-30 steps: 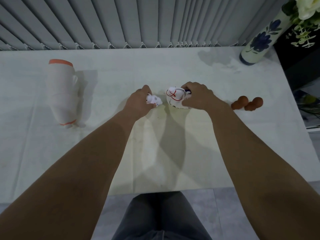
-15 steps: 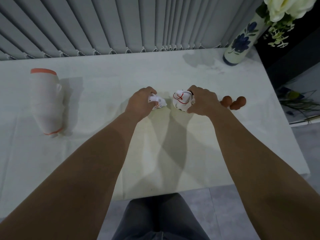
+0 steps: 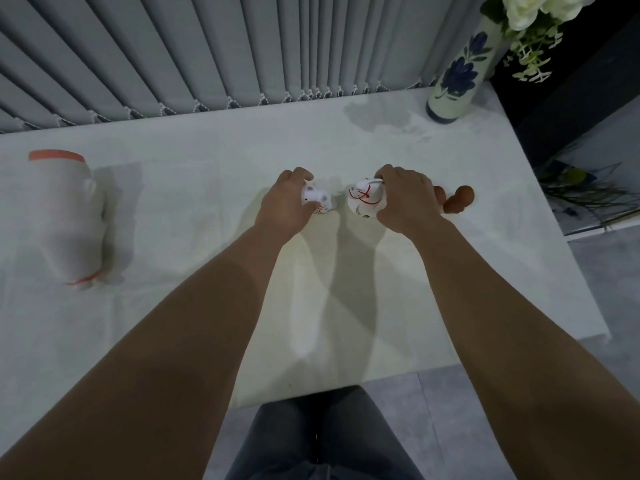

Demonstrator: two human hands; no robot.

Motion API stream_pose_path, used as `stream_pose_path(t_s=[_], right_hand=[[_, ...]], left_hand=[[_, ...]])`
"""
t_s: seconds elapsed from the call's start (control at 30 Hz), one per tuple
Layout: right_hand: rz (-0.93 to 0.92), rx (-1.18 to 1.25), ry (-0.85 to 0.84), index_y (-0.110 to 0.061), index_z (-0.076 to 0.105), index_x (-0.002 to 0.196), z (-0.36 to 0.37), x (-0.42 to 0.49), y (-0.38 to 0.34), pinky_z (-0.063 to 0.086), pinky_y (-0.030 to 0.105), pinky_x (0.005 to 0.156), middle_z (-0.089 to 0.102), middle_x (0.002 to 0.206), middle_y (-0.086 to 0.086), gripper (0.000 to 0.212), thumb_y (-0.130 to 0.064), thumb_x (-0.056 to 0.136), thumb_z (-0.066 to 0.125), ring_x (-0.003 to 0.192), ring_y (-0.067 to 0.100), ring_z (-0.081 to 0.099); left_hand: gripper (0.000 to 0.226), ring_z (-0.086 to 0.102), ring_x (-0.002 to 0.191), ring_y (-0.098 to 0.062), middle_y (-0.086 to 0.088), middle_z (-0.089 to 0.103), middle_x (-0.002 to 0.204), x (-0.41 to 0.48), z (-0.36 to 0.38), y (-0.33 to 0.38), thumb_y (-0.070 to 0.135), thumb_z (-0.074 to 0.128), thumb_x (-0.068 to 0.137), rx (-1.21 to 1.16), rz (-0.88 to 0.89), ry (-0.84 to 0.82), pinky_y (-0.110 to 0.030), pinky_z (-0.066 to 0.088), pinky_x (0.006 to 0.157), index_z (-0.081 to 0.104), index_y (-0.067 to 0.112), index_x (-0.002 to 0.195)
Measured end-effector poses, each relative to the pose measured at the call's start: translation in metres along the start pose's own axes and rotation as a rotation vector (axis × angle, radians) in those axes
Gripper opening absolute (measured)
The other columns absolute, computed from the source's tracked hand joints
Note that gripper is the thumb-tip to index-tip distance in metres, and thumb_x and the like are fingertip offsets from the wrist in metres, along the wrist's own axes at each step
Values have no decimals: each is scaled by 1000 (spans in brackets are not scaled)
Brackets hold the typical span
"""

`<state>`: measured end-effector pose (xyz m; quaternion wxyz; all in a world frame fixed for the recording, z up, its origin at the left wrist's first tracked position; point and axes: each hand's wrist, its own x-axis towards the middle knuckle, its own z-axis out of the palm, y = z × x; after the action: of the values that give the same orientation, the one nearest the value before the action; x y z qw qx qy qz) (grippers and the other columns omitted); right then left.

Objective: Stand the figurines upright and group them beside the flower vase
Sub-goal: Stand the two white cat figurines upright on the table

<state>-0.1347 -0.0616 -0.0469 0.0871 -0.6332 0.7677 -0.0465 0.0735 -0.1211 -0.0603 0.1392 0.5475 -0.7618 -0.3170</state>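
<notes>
My left hand (image 3: 285, 202) is closed around a small white figurine (image 3: 317, 199) with grey and orange spots, near the table's middle. My right hand (image 3: 405, 199) grips a larger white figurine (image 3: 365, 200) with red markings, just to the right of the small one. A brown figurine (image 3: 457, 200) lies on its side behind my right hand, partly hidden by it. The flower vase (image 3: 457, 74), cream with blue flowers, stands at the table's far right corner, well away from both hands. A big white figurine (image 3: 67, 216) with orange bands lies on its side at the far left.
The white table (image 3: 242, 140) runs back to grey vertical blinds (image 3: 207, 46). Its right edge drops to a dark cabinet and a floor with plant stems (image 3: 581, 192). My legs are at the table's front edge.
Both hands have kept their hold on the two white figurines and lifted them more upright. The view has swung left, so the vase sits closer to the middle of the frame.
</notes>
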Motion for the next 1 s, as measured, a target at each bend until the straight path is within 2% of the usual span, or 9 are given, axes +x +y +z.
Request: stream_pose_path(t_s=[0.13,0.23,0.3,0.37,0.53,0.6,0.7,0.8,1.0], right_hand=[[-13,23,-16,-12,52,113,-2,1,2,29,28,81,62,103,7,39,-8,76,62,97,29,57],[-18,25,-42,-11,52,115,-7,4,2,31,29,81,61,104,9,39,-7,77,61,97,30,56],[-25,10,-57,-12,51,117,-7,5,3,35,35,93,61,106,7,42,-6,76,59,100,29,55],[-36,-2,-50,-13,50,117,-4,7,6,31,38,108,61,110,7,45,-6,74,59,105,29,55],[-4,86,-17,-16,50,128,7,6,8,17,41,120,57,127,3,58,-14,73,66,124,26,49],[-26,152,50,-18,50,131,12,3,8,17,41,120,58,130,1,62,-23,72,69,126,24,50],[-70,151,123,-21,52,123,18,2,8,21,41,119,63,117,-1,52,-29,73,67,115,23,56],[-79,134,104,-19,53,115,18,5,9,26,41,115,64,106,2,46,-26,72,68,105,25,58],[-135,125,66,-17,53,112,14,9,13,34,41,106,65,102,2,45,-33,73,70,98,25,59]], left_hand=[[32,59,98,-26,-9,63,108,-1,0,-3,20,72,80,-24,-6,-5,-30,43,78,61,11,109],[31,59,98,-26,-8,65,108,-1,0,0,16,70,81,-29,-17,6,-33,45,80,61,12,109],[31,59,98,-27,-8,64,109,-1,1,2,15,68,81,-18,-14,3,-33,45,80,61,13,111],[31,59,100,-27,-8,64,112,1,0,3,13,66,82,6,-11,-2,-30,43,79,60,13,113],[40,60,104,-27,-8,62,118,-3,1,4,13,65,83,20,-23,-2,-32,45,81,55,14,123],[44,61,102,-27,-8,63,118,-5,2,4,16,66,84,7,-50,15,-31,45,81,52,15,125],[35,61,99,-29,-9,65,111,-7,3,4,20,67,84,30,-64,32,-33,45,80,57,15,118],[33,61,99,-29,-9,66,110,-7,2,6,19,65,85,38,-68,39,-35,47,81,59,16,117],[35,61,103,-30,-11,64,113,-5,6,10,18,64,86,60,-85,37,-36,46,83,57,15,121]])
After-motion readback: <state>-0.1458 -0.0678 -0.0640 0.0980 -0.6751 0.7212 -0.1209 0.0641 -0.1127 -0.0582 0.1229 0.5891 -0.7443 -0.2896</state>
